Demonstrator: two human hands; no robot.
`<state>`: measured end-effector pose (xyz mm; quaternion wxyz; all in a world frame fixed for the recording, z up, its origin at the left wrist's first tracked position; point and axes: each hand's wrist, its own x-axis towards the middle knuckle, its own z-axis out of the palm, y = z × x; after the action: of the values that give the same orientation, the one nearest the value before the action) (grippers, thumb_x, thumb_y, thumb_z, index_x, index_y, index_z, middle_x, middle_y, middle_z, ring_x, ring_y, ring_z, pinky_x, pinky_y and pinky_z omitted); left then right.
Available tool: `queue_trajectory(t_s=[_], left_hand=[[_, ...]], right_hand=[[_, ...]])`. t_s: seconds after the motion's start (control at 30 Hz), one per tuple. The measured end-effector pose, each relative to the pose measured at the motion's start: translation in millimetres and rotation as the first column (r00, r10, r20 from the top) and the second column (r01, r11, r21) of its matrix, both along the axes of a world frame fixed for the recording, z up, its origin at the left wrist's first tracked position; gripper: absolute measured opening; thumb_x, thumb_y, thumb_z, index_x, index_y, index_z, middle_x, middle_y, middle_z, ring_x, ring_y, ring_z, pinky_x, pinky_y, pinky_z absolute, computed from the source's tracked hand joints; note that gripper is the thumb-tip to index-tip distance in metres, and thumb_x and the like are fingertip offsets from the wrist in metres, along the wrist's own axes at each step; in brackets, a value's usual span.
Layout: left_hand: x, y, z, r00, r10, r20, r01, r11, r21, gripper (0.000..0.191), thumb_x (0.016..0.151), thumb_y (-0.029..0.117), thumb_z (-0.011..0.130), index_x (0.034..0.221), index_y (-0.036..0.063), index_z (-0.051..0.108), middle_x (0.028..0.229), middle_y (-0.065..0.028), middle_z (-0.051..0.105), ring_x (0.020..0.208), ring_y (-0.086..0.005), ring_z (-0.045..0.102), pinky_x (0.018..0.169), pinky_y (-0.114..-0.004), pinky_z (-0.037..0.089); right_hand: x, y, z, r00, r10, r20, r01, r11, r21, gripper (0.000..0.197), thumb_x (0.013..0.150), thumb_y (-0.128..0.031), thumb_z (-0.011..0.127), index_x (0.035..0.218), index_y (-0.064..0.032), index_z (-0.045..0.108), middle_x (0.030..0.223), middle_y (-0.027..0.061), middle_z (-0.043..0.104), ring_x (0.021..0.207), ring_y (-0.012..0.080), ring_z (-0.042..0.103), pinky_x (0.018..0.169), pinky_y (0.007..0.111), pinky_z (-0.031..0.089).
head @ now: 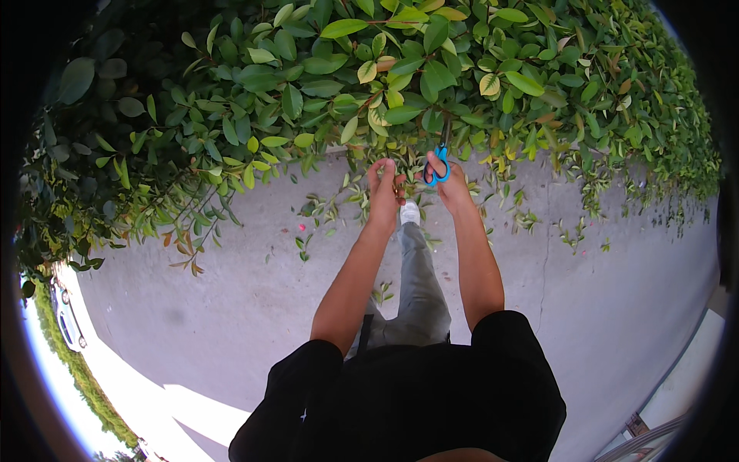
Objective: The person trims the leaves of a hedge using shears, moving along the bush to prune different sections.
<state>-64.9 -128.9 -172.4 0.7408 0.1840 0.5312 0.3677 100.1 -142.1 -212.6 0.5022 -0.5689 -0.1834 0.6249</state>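
Observation:
My right hand (451,182) holds a pair of scissors (441,166) by their blue handles, thumb through one loop. The blades point away from me into the lower edge of a leafy green hedge (340,86); their tips are lost among the leaves. To the left of the scissors, my left hand (385,187) is raised below the hedge's edge with its fingers curled. Whether anything lies between those fingers cannot be told. Some hedge leaves near both hands are yellowish.
Cut leafy sprigs (522,219) lie scattered on the concrete ground (231,300) beneath the hedge. Hedge branches hang low at the left. My foot in a white shoe (410,212) stands among the sprigs. A parked car (68,317) is at the far left.

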Motion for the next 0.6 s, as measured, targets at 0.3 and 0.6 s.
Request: queue_trajectory(t_s=[0.3, 0.6], left_hand=[[-11, -3, 0, 1.000, 0.017, -0.003, -0.017, 1.000, -0.019, 0.043, 0.092, 0.056, 0.055, 0.120, 0.0267, 0.040, 0.091, -0.0014, 0.058, 0.065, -0.0080, 0.046, 0.060, -0.026, 0.038], [-19, -9, -2, 0.997, 0.066, 0.028, -0.065, 0.998, -0.024, 0.042, 0.092, 0.055, 0.056, 0.119, 0.0273, 0.040, 0.090, -0.0012, 0.058, 0.063, -0.0079, 0.046, 0.056, -0.026, 0.037]], right_hand=[[48, 13, 66, 0.663, 0.623, 0.415, -0.540, 0.782, -0.310, 0.071, 0.078, -0.070, 0.062, 0.087, -0.0009, 0.071, 0.087, 0.0112, 0.070, 0.085, 0.0197, 0.065, 0.082, 0.031, 0.049], [26, 32, 75, 0.522, 0.593, 0.613, -0.446, 0.802, -0.396, 0.055, 0.070, -0.056, 0.078, 0.058, -0.0050, 0.063, 0.058, 0.0035, 0.062, 0.051, 0.0145, 0.059, 0.056, 0.029, 0.048]])
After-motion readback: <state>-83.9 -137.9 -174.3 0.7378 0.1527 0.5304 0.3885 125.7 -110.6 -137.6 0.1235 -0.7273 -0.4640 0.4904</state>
